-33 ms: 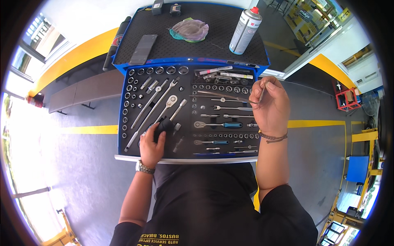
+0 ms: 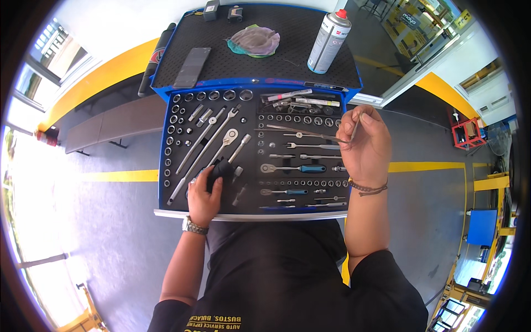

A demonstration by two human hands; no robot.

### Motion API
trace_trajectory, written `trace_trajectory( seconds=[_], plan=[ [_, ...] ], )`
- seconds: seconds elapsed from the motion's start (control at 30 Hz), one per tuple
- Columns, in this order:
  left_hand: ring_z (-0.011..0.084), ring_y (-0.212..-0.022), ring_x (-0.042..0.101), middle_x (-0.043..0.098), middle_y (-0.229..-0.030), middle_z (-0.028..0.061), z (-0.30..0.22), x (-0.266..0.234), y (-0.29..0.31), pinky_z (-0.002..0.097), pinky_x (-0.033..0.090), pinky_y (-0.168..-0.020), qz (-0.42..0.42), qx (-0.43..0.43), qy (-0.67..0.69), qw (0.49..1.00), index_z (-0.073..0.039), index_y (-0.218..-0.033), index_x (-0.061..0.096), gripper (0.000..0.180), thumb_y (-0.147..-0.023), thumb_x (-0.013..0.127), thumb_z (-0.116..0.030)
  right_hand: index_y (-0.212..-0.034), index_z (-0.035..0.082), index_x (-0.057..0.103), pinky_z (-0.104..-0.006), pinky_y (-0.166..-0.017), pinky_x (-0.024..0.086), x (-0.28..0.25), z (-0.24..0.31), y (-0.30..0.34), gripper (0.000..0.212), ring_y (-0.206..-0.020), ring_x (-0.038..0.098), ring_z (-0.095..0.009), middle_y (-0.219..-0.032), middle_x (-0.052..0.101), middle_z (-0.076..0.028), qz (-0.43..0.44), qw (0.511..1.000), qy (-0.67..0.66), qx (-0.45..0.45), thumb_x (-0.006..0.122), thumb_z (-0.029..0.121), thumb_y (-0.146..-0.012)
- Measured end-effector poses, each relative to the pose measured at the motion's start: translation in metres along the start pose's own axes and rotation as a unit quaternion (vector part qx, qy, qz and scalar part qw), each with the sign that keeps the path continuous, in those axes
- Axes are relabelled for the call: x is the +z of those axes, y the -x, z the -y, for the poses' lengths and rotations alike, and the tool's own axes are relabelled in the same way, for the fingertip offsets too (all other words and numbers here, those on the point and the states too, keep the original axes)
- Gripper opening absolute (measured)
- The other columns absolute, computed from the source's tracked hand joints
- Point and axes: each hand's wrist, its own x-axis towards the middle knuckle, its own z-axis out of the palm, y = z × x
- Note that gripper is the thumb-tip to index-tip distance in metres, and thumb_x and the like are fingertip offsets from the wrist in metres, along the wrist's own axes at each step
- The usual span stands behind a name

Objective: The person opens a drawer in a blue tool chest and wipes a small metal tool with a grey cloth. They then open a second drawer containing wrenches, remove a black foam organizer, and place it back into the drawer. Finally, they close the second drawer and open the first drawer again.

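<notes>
Right hand (image 2: 364,138) pinches a thin metal tool (image 2: 307,131), not yet set down, at the drawer (image 2: 250,177)'s three o'clock; left hand (image 2: 204,196) grips a black object (image 2: 223,167) at eight.

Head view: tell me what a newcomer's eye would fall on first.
The open drawer in the middle would likely catch the eye first, with its rows of silver sockets. Next comes the raised right hand at the drawer's right side, pinching a thin metal strip that points left. Behind the drawer, the red-capped spray can stands upright on the cabinet top's right side.
</notes>
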Motion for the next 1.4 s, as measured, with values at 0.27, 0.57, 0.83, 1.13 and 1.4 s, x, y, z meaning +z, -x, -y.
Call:
trace_trajectory(
  seconds=[0.27,0.57,0.83,1.13,1.4],
  plan=[
    [0.0361,-0.1,0.064,0.07,-0.106,0.018,-0.004,0.004,-0.003,0.0457,0.044,-0.091,0.008,0.033,-0.03,0.999,-0.005,-0.121,0.063,0.036,-0.093,0.063,-0.029,-0.108,0.002,0.05,-0.0243,-0.049,0.052,0.012,0.02,0.041,0.013,-0.061,0.066,-0.018,-0.084,0.066,-0.02,0.114,0.979,0.092,-0.139,0.046,0.013,-0.103],
    [0.0366,-0.101,0.064,0.07,-0.105,0.0183,-0.005,0.003,-0.001,0.0445,0.044,-0.091,0.009,0.056,-0.034,0.998,-0.005,-0.119,0.064,0.034,-0.094,0.062,-0.029,-0.113,-0.002,0.054,-0.0214,-0.058,0.05,0.027,0.023,0.066,0.014,-0.068,0.057,-0.009,-0.087,0.064,-0.011,0.14,0.975,0.102,-0.142,0.054,0.001,-0.099],
    [0.0368,-0.097,0.063,0.069,-0.103,0.018,-0.002,0.005,0.0,0.0446,0.044,-0.09,0.009,0.062,-0.045,0.997,-0.004,-0.118,0.064,0.035,-0.094,0.062,-0.03,-0.112,-0.005,0.057,-0.0226,-0.063,0.052,0.027,0.027,0.076,0.016,-0.078,0.061,-0.011,-0.092,0.064,-0.011,0.15,0.978,0.083,-0.118,0.057,-0.002,-0.096],
    [0.039,-0.095,0.065,0.07,-0.102,0.0194,-0.002,0.002,0.001,0.0461,0.049,-0.085,-0.007,0.043,0.002,0.999,-0.004,-0.122,0.062,0.036,-0.095,0.061,-0.029,-0.11,-0.001,0.064,-0.0248,-0.067,0.053,0.01,0.007,0.065,0.015,-0.077,0.06,-0.011,-0.099,0.063,-0.01,0.123,0.982,0.112,-0.09,0.057,-0.003,-0.096],
    [0.0384,-0.09,0.067,0.069,-0.097,0.0209,-0.001,0.002,0.0,0.0455,0.05,-0.08,-0.015,0.059,0.015,0.998,-0.003,-0.119,0.062,0.035,-0.096,0.061,-0.029,-0.114,0.004,0.061,-0.0262,-0.051,0.049,-0.024,-0.01,0.063,0.02,-0.055,0.06,-0.014,-0.089,0.067,-0.014,-0.008,0.998,-0.016,-0.064,0.054,0.018,-0.103]
  ],
)
